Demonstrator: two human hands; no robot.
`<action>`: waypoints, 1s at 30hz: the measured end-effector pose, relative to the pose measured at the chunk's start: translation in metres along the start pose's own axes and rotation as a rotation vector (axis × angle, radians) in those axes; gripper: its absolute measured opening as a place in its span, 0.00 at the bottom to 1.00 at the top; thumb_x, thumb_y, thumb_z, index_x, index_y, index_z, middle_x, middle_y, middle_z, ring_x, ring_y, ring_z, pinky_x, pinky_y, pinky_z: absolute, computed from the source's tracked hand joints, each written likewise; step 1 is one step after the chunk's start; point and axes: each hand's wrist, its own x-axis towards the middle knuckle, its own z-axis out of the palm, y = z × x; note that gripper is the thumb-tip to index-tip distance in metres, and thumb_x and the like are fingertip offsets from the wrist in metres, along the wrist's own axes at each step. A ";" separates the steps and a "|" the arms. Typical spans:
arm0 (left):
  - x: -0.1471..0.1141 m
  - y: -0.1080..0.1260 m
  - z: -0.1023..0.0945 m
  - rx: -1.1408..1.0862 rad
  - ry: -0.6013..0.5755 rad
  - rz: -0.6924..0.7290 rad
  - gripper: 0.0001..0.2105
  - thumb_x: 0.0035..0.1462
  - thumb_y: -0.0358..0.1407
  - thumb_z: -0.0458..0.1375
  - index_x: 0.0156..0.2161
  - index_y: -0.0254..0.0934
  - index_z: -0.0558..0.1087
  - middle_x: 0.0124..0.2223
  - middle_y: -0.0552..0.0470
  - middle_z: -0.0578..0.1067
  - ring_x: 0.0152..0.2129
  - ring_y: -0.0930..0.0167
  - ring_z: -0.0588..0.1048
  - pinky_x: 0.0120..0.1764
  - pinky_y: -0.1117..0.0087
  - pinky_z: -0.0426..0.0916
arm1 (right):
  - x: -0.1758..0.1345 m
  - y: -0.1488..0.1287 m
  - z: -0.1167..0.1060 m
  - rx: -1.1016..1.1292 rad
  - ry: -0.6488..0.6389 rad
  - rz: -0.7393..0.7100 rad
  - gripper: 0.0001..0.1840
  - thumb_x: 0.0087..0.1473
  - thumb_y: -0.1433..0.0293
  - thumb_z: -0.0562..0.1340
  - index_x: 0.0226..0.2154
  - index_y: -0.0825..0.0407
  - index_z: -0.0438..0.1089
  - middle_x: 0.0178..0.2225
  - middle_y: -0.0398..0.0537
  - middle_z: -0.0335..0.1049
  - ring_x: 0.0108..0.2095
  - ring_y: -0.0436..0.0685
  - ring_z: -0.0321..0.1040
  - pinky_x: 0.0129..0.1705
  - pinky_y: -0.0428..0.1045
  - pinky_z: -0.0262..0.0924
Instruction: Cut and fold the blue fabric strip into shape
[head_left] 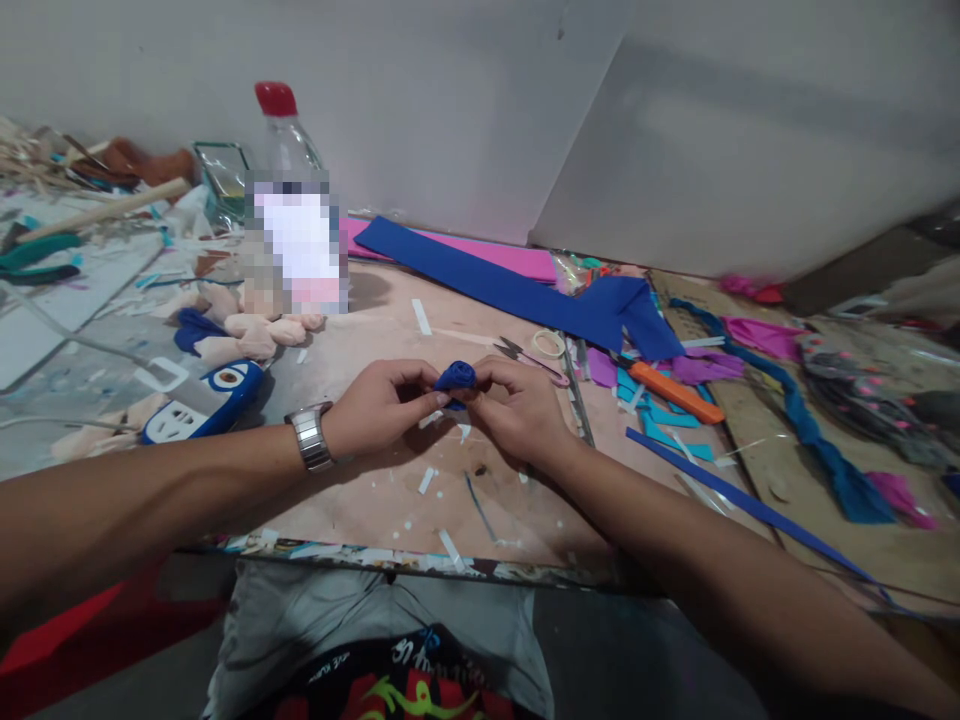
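A small dark blue rolled paper flower, wound into a rosette, is pinched between both hands above the middle of the table. My left hand, with a metal watch on its wrist, grips its left side between thumb and fingers. From the right, my right hand pinches the opposite side. Parts of the flower are hidden behind the fingertips. Just beyond my right hand lie small scissors and a roll of tape. A wide blue paper strip stretches across the back of the table.
A red-capped bottle stands at the back left, near peach paper flowers and a blue-white power strip. An orange utility knife lies among scraps at right. Green-handled pliers are far left. A wall closes the back.
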 end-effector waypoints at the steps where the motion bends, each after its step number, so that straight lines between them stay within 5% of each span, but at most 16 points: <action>1: 0.000 0.000 0.000 -0.008 -0.010 -0.012 0.09 0.61 0.38 0.65 0.41 0.33 0.80 0.39 0.46 0.84 0.34 0.68 0.80 0.40 0.67 0.73 | 0.000 0.000 0.001 0.001 -0.003 0.027 0.07 0.59 0.66 0.69 0.32 0.52 0.78 0.31 0.47 0.78 0.32 0.54 0.73 0.38 0.49 0.66; 18: 0.003 0.006 -0.002 -0.075 0.030 -0.111 0.11 0.60 0.40 0.66 0.35 0.32 0.79 0.34 0.47 0.83 0.29 0.71 0.79 0.34 0.71 0.72 | 0.001 0.007 0.010 0.406 -0.080 0.196 0.11 0.56 0.65 0.70 0.41 0.51 0.75 0.36 0.47 0.79 0.36 0.55 0.76 0.41 0.51 0.71; 24: 0.001 0.013 -0.001 -0.009 0.014 -0.102 0.16 0.64 0.44 0.63 0.30 0.33 0.76 0.27 0.51 0.79 0.21 0.76 0.74 0.28 0.74 0.68 | 0.001 0.007 0.011 0.487 -0.018 0.230 0.23 0.52 0.67 0.73 0.50 0.48 0.68 0.28 0.38 0.70 0.27 0.50 0.69 0.28 0.45 0.64; 30: 0.003 0.012 -0.002 -0.078 0.050 -0.122 0.19 0.64 0.47 0.63 0.28 0.33 0.73 0.26 0.52 0.78 0.19 0.77 0.72 0.25 0.76 0.64 | -0.002 0.005 0.009 0.368 0.045 0.070 0.08 0.57 0.73 0.65 0.39 0.48 0.67 0.37 0.42 0.71 0.31 0.50 0.71 0.35 0.48 0.70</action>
